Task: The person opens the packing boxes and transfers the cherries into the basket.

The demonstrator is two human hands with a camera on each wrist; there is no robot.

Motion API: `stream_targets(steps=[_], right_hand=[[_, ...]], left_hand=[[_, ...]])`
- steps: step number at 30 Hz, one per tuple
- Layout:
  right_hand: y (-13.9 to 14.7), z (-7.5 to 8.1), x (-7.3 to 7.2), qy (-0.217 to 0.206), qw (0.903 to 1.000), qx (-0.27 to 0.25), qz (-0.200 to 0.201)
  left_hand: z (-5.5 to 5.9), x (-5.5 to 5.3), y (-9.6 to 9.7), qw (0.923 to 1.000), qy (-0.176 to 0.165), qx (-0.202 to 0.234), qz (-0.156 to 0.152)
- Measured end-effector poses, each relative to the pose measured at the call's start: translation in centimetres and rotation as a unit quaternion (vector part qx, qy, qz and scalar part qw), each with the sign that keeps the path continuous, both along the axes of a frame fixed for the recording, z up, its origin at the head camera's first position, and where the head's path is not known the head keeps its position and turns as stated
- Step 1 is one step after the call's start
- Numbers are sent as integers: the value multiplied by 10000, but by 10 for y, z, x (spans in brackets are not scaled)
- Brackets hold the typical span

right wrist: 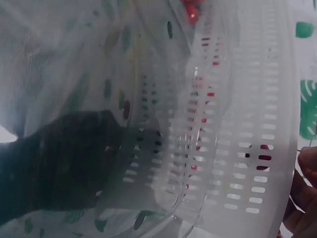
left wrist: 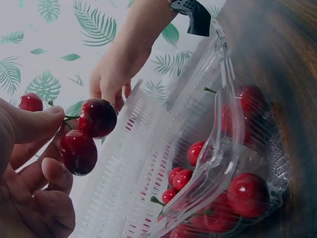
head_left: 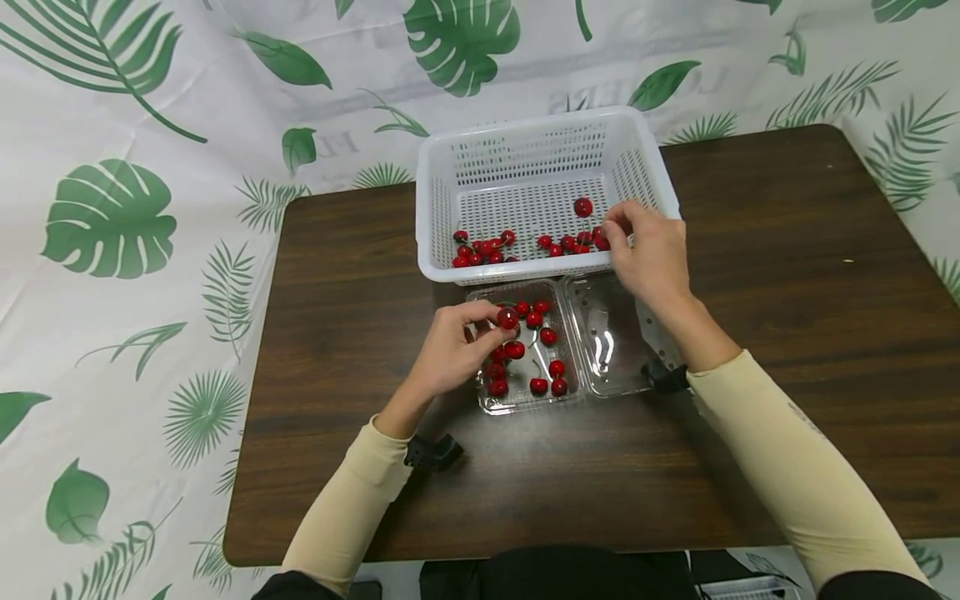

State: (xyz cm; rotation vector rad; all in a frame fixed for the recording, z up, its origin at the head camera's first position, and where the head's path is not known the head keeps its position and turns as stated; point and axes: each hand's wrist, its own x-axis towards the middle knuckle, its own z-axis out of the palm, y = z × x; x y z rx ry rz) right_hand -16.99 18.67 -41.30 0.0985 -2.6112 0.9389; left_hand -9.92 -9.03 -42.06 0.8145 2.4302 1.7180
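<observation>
In the head view my left hand (head_left: pixel 456 348) is over the clear plastic clamshell (head_left: pixel 525 405), pinching cherries (head_left: pixel 507 318). The left wrist view shows two dark red cherries (left wrist: pixel 98 118) hanging by green stems between thumb and finger. My right hand (head_left: pixel 654 254) reaches over the front right rim of the white basket (head_left: pixel 540 268), thumb and finger together beside a red cherry (head_left: pixel 600 237). Thin stems show near these fingertips in the right wrist view, where the hand (right wrist: pixel 303 193) is cut off at the edge. Another cherry (head_left: pixel 582 207) shows just above them.
Loose cherries (head_left: pixel 480 250) lie along the basket's front inside, and several cherries (head_left: pixel 538 386) are in the clamshell. Its transparent lid (head_left: pixel 618 358) lies folded open to the right, under my right forearm. A dark wooden table (head_left: pixel 337 317) carries everything, with a leaf-print cloth (head_left: pixel 210 333) around it.
</observation>
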Motion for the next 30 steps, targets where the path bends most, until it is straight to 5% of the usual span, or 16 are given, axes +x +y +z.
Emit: stream_targets(steps=[11, 30], right_hand=[[5, -5, 1, -243, 9995, 205, 46], [8, -12, 13, 333, 9989, -93, 321]], left_hand=[[3, -4, -4, 9997, 168, -22, 170], [14, -16, -8, 9988, 188, 87, 433]])
